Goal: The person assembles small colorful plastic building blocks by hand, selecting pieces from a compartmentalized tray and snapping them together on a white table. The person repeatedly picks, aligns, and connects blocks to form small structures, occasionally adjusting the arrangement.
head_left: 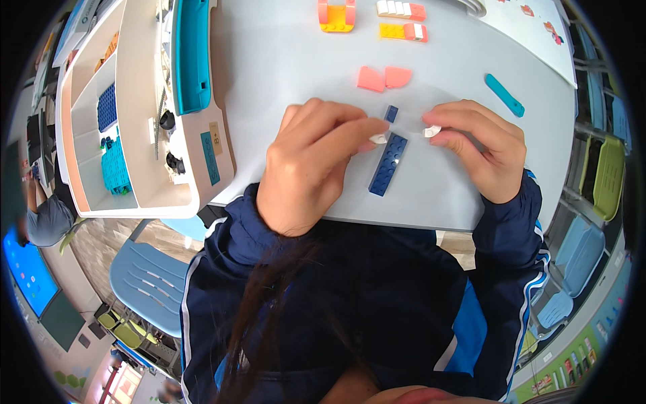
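My left hand (313,151) pinches a small white toy brick (378,139) between thumb and fingertips. Opposite it, my right hand (481,143) grips another small white brick (432,131); the two pieces are apart. Between the hands a long dark blue studded brick (388,165) lies on the table, slanting. Just beyond its far end sits a short dark blue brick (391,114). Farther off are two coral pieces, a slanted one (371,79) and a rounded one (398,77).
A white compartment tray (168,195) with bricks stands at the left, a teal lid (193,60) on it. At the back are a yellow-and-coral assembly (336,19) and two small brick stacks (404,32). A teal bar (505,95) lies right, near a white sheet (531,34).
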`<move>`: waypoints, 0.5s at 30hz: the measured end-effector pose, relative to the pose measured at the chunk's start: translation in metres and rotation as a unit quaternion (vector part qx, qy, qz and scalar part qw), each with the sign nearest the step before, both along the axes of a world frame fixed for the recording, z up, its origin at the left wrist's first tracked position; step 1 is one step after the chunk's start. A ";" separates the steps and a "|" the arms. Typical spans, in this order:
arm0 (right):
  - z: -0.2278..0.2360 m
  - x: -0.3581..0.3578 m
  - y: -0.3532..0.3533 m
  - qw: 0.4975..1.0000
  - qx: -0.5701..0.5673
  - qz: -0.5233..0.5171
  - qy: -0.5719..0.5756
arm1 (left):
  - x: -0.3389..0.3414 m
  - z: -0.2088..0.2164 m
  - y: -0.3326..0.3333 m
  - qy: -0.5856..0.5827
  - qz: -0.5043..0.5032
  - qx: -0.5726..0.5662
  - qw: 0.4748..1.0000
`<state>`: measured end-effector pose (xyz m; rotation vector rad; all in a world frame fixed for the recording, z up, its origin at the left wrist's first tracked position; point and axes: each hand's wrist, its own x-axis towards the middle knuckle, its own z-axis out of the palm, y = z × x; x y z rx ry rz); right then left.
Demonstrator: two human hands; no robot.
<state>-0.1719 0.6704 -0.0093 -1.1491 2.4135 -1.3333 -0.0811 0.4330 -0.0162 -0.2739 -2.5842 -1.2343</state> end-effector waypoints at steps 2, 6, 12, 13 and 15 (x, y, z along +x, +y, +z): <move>-0.005 0.001 0.002 1.000 -0.004 0.002 0.011 | -0.007 0.000 -0.001 -0.004 -0.009 0.010 1.000; -0.005 0.001 -0.001 0.997 0.001 0.024 0.070 | -0.014 -0.007 0.001 0.015 -0.045 0.016 0.999; -0.008 0.013 -0.005 1.000 -0.011 0.012 0.003 | -0.015 -0.013 0.001 0.050 -0.037 -0.017 0.998; -0.008 0.015 -0.007 1.000 -0.014 0.011 0.000 | -0.014 -0.013 0.001 0.049 -0.042 -0.015 0.998; -0.008 0.019 -0.008 1.000 -0.009 0.005 0.010 | -0.015 -0.014 0.001 0.050 -0.054 -0.012 0.997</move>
